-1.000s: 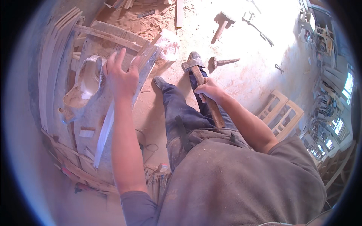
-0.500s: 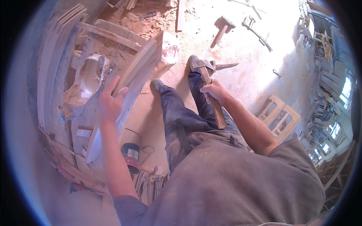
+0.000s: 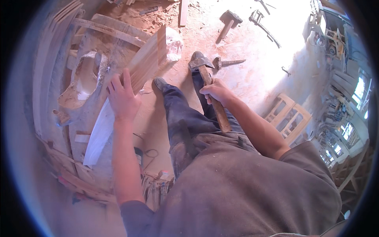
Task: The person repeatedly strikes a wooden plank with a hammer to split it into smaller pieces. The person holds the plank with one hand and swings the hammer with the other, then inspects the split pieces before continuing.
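Note:
My right hand point(image 3: 217, 93) is closed around the wooden handle of a hatchet point(image 3: 222, 116). The broad metal head points away from me, above my shoe. On the left, my left hand point(image 3: 124, 98) lies with spread fingers against a long pale wooden board point(image 3: 98, 132). That board slants from the near left to the far middle, and its wide face shows. My palm and forearm hide part of it.
A cut-open, dusty container point(image 3: 81, 81) sits on the bench at left. On the floor lie a mallet point(image 3: 226, 29), a hammer point(image 3: 233, 62) and a metal clamp point(image 3: 264, 29). Slatted wooden frames point(image 3: 290, 120) stand at right; a bucket point(image 3: 138, 155) is partly behind my left arm.
The board has turned, showing more of its wide face. My left hand has shifted on it, fingers now spread rather than bent at its edge. The hatchet stays in my right hand.

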Tool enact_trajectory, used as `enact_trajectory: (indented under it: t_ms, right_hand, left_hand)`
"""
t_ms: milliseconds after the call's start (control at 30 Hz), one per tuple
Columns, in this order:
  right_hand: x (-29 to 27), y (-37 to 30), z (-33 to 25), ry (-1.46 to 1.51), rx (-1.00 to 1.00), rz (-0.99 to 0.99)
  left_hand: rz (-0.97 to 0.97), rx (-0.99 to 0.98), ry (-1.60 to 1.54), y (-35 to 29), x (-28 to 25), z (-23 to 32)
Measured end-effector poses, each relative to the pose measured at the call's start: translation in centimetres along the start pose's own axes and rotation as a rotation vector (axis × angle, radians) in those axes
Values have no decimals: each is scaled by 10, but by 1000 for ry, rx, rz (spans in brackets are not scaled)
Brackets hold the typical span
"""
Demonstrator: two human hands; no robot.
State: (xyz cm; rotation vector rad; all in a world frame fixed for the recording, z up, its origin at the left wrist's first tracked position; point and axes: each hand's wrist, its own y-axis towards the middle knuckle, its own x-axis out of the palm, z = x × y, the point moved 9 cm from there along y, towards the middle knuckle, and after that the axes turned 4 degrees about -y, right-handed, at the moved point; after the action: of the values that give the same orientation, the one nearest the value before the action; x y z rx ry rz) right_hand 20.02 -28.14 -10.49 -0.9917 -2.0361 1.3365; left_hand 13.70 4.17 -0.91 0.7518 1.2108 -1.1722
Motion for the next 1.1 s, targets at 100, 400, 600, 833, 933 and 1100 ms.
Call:
enact_trajectory:
  t_ms: [100, 400, 600, 833, 933, 1100]
  right_hand:
    - [-2, -2, 0, 0, -7, 11]
    - [-12, -26, -21, -43, -22, 55]
    - [-8, -37, -48, -184, -131, 95]
    - [18, -76, -101, -665, -447, 304]
    - [47, -88, -124, -821, -526, 292]
    - [68, -81, -133, -669, -514, 198]
  left_hand:
    - [-116, 6, -145, 6, -8, -3]
    - [-156, -59, -344, -11, -37, -34]
    - [-254, -188, -355, -18, -37, -43]
    - [-14, -140, -290, -38, -34, -69]
    - [18, -163, -171, -35, -32, -68]
    - [-81, -283, -117, -30, -24, -75]
